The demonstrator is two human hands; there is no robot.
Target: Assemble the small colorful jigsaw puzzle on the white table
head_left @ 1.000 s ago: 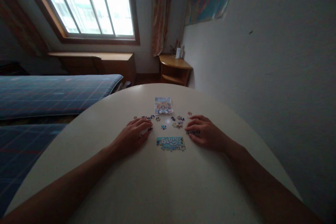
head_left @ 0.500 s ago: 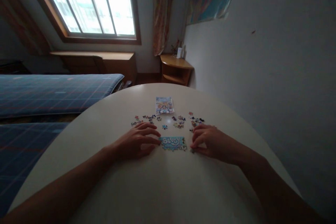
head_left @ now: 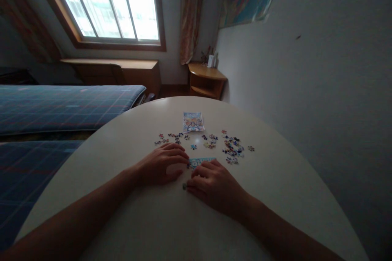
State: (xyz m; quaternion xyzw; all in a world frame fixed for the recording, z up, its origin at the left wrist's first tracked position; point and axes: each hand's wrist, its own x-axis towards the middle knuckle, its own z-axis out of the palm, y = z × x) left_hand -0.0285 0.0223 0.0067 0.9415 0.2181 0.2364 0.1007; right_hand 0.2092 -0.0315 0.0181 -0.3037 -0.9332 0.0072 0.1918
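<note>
One jigsaw piece (head_left: 184, 186) has come left, seemingly pinched in the right hand (head_left: 211, 181), which now covers part of the assembled puzzle section (head_left: 197, 162). Left hand (head_left: 161, 165) is loosely spread at that section's edge, probably bracing it; loose pieces (head_left: 233, 147) sit beyond both hands, likely for elbow room.

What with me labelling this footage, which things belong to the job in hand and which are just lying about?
Job:
partly joined puzzle
loose puzzle pieces
small piece at the right hand
probably the printed sheet

Surroundings:
mattress
curtain
corner shelf
</note>
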